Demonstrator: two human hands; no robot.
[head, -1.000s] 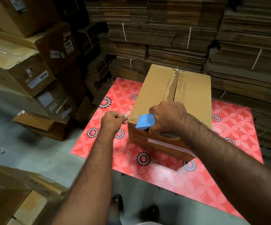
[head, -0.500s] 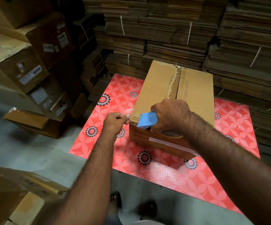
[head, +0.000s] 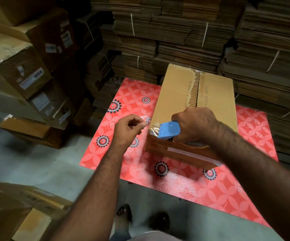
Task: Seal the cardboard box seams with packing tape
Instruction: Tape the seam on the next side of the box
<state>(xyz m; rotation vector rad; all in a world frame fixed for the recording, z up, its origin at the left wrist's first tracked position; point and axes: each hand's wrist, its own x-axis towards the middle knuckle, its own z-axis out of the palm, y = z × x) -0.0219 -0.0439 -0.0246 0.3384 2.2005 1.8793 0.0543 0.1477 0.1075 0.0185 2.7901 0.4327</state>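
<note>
The box (head: 194, 108) sits on a red patterned mat (head: 123, 108), its top seam running away from the person and untaped along most of its length. The right hand (head: 195, 125) grips a blue dispenser (head: 168, 129) at the box's near left corner, where a short strip of tape (head: 153, 130) shows. The left hand (head: 128, 129) hovers just left of the box, fingers loosely curled, holding nothing visible. The cardboard looks stiff but dentable; the tape is probably thin and clingy, best held by the dispenser handle.
</note>
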